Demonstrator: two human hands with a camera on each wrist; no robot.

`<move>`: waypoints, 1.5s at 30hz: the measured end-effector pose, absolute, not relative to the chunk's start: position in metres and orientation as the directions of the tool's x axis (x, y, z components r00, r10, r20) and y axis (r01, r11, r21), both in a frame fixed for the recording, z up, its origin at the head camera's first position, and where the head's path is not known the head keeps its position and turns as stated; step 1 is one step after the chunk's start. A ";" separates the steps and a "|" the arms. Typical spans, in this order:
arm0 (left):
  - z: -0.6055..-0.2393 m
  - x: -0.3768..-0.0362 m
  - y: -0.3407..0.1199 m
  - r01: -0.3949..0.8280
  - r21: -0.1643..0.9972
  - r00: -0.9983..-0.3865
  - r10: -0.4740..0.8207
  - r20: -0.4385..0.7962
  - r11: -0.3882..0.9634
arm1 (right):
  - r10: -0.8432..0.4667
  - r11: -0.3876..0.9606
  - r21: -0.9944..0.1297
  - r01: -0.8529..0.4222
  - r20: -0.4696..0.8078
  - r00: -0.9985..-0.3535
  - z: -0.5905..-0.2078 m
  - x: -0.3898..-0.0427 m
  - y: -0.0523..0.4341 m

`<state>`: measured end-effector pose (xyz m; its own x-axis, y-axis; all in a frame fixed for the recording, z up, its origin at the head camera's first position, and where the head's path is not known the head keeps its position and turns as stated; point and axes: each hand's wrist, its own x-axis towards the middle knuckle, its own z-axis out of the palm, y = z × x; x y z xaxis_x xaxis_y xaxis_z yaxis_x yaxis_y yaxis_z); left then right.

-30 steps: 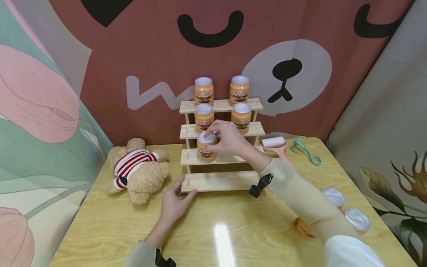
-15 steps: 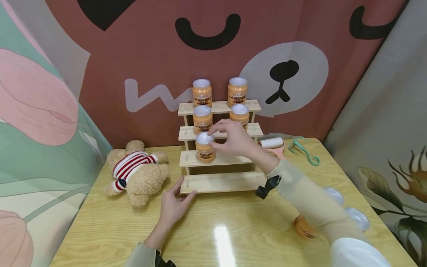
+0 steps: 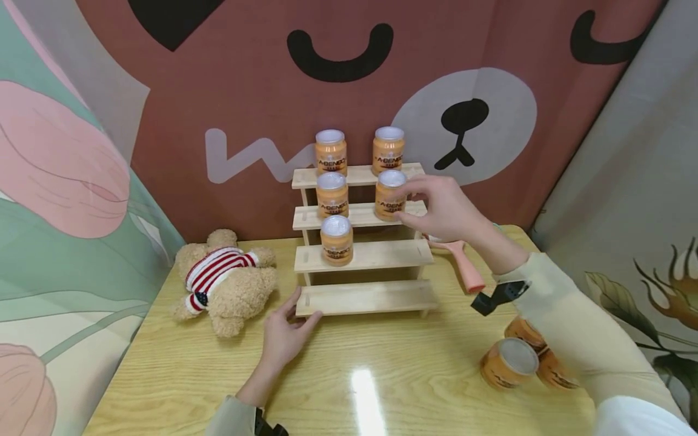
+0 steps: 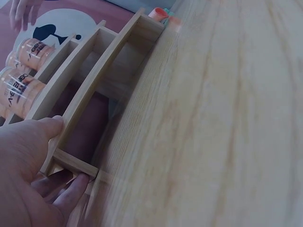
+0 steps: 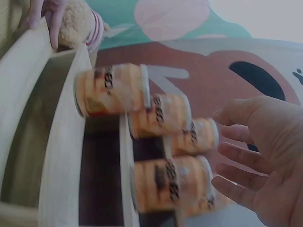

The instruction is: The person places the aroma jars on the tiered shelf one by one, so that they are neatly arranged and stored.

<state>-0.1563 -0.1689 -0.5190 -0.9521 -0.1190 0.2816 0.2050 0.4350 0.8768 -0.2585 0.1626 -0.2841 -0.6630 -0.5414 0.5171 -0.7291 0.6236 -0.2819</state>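
A tiered wooden display stand (image 3: 365,297) stands mid-table, with orange jars on its upper tiers. My left hand (image 3: 285,332) holds the bottom tier's left end; in the left wrist view the thumb lies on the plank and fingers curl round its end. One jar (image 3: 336,242) sits alone at the left of the third tier down. My right hand (image 3: 444,209) is beside the second tier's right jar (image 3: 386,197), overlapping it in the head view. In the right wrist view, that hand's fingers (image 5: 241,158) are loosely bent with nothing between them.
Several orange jars (image 3: 509,363) stand at the table's right, partly behind the right sleeve. A pink-handled lint roller (image 3: 463,266) lies right of the stand. A teddy bear (image 3: 231,284) in a striped sweater lies to the left. A printed curtain (image 3: 245,91) hangs behind.
My right hand has let go of the jar on the third tier and moved up and to the right. The jar stays standing there. My left hand keeps its place on the stand.
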 end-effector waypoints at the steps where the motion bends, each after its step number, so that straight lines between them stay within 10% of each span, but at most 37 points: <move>1: -0.519 -0.156 -0.169 0.206 0.878 -0.952 -0.118 0.282 0.432 | -0.535 0.639 -0.269 -0.721 0.518 -0.667 -0.283 -0.257 0.169; 45: -0.519 -0.155 -0.169 0.179 0.885 -0.961 -0.115 0.250 0.430 | -0.196 0.856 -0.417 -0.304 0.282 -0.939 -0.364 -0.182 0.357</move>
